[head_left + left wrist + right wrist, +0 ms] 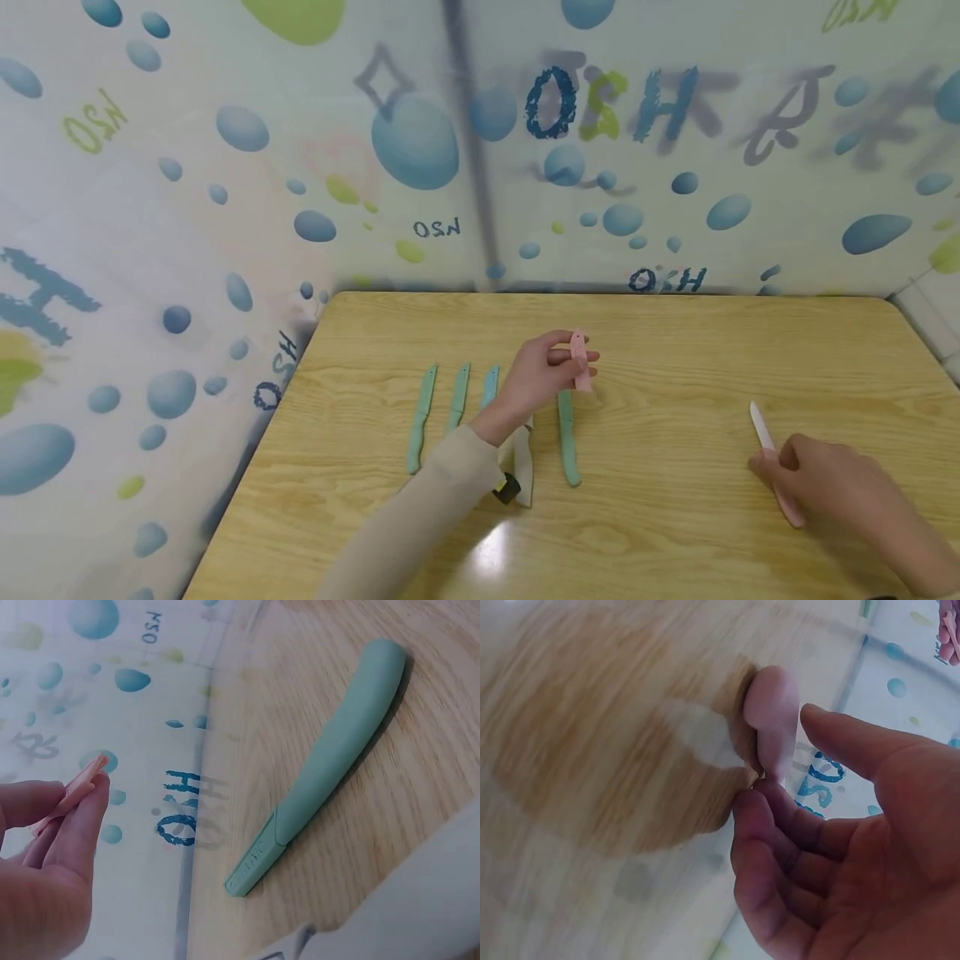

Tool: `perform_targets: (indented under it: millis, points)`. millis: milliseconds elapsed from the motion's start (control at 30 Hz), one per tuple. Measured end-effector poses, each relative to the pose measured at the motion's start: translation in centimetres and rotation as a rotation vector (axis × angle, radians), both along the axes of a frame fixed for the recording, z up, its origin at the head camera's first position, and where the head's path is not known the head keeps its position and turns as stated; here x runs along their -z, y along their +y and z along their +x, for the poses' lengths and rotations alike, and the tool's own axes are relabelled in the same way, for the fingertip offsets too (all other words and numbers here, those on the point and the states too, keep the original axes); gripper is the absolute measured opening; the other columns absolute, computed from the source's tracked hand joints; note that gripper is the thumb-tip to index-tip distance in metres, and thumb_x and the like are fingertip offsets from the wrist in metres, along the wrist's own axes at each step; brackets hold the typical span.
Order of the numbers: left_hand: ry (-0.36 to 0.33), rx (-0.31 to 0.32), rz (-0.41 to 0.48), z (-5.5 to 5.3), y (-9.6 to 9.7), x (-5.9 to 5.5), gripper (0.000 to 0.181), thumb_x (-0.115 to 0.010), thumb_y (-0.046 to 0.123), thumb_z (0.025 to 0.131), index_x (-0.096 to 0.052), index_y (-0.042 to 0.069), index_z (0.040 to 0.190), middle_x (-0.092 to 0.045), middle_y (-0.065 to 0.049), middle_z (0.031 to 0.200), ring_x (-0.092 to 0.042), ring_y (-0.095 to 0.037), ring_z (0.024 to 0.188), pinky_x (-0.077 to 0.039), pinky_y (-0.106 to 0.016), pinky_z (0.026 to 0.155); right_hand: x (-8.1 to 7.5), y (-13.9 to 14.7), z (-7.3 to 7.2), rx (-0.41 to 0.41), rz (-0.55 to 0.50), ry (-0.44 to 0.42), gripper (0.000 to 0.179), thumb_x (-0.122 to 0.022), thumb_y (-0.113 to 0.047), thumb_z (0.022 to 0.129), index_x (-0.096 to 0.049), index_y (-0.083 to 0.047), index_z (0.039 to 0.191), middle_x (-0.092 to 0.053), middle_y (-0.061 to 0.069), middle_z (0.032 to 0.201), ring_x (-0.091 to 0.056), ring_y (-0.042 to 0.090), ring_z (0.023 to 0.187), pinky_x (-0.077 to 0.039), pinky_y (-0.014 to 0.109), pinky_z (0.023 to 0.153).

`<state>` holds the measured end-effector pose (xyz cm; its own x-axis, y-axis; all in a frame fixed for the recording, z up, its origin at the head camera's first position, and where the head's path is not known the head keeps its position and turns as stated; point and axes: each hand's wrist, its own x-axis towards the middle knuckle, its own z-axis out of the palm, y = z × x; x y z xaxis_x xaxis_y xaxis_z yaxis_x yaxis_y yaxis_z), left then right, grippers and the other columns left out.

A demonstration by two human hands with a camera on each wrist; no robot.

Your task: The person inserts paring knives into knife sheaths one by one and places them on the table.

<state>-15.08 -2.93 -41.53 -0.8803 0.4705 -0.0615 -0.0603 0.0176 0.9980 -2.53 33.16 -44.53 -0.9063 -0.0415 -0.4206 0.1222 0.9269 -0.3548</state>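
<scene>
In the head view my left hand (543, 367) pinches a pink knife sheath (579, 362) upright between thumb and fingers, raised over the table. The left wrist view shows this sheath (71, 795) nearly edge-on. At the right, my right hand (832, 479) reaches down over a small knife with a white blade (762, 425) and pink handle (787, 504). In the right wrist view the thumb stands slightly apart from the pink handle (772, 712), while curled fingertips (754, 810) lie right beside it. Close below my left hand lies a sheathed green knife (567, 442).
Left of that green knife lie a white-handled knife (523, 471), a blue one (491, 383) and two green knives (422, 421), partly hidden by my left arm. The wooden table (675, 333) meets a patterned wall (675, 208) at its back edge.
</scene>
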Motion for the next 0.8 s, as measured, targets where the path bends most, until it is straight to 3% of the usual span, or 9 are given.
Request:
perform_targets:
  millis: [200,400,533,667,800]
  points:
    - [-0.126,-0.072,0.111,0.1,-0.8,0.0,0.032,-0.06,0.004,0.104,-0.059,0.0,0.136,-0.073,-0.019,0.121,-0.074,-0.03,0.108,-0.061,-0.039,0.09,0.4,0.0,0.1,-0.003,0.0,0.04,0.058,-0.04,-0.057,0.108,-0.054,-0.016,0.069,-0.053,-0.003,0.057,-0.04,0.017,0.056,-0.028,0.029,0.05]
    - [-0.169,-0.079,0.176,0.0,-1.5,0.4,0.031,-0.058,0.015,0.107,-0.058,-0.003,0.133,-0.072,-0.021,0.121,-0.072,-0.033,0.111,-0.06,-0.039,0.092,0.7,0.1,-0.2,0.019,0.015,0.003,0.053,-0.041,-0.056,0.108,-0.057,-0.016,0.077,-0.053,-0.002,0.054,-0.042,0.018,0.055,-0.029,0.03,0.051]
    - [-0.181,-0.084,0.196,0.1,-1.7,0.7,0.033,-0.058,0.018,0.108,-0.058,-0.003,0.133,-0.072,-0.021,0.122,-0.072,-0.032,0.112,-0.06,-0.038,0.092,0.5,0.1,-0.3,0.04,0.038,0.017,0.052,-0.041,-0.057,0.107,-0.059,-0.015,0.084,-0.053,0.0,0.064,-0.045,0.019,0.058,-0.032,0.032,0.053]
    - [-0.194,-0.097,0.202,0.2,-1.9,0.8,0.033,-0.058,0.02,0.108,-0.058,-0.002,0.134,-0.072,-0.02,0.123,-0.071,-0.032,0.113,-0.06,-0.038,0.093,0.3,0.1,-0.4,0.03,0.027,0.112,0.042,-0.048,-0.047,0.107,-0.057,-0.01,0.09,-0.052,0.001,0.071,-0.046,0.019,0.061,-0.034,0.033,0.053]
    - [-0.21,-0.124,0.22,0.4,-1.9,0.9,0.034,-0.058,0.02,0.108,-0.058,-0.002,0.134,-0.072,-0.022,0.122,-0.072,-0.032,0.112,-0.06,-0.038,0.093,0.4,-0.3,-0.5,-0.03,-0.013,0.282,0.025,-0.06,-0.03,0.105,-0.056,-0.008,0.094,-0.051,0.0,0.075,-0.044,0.016,0.064,-0.035,0.031,0.055]
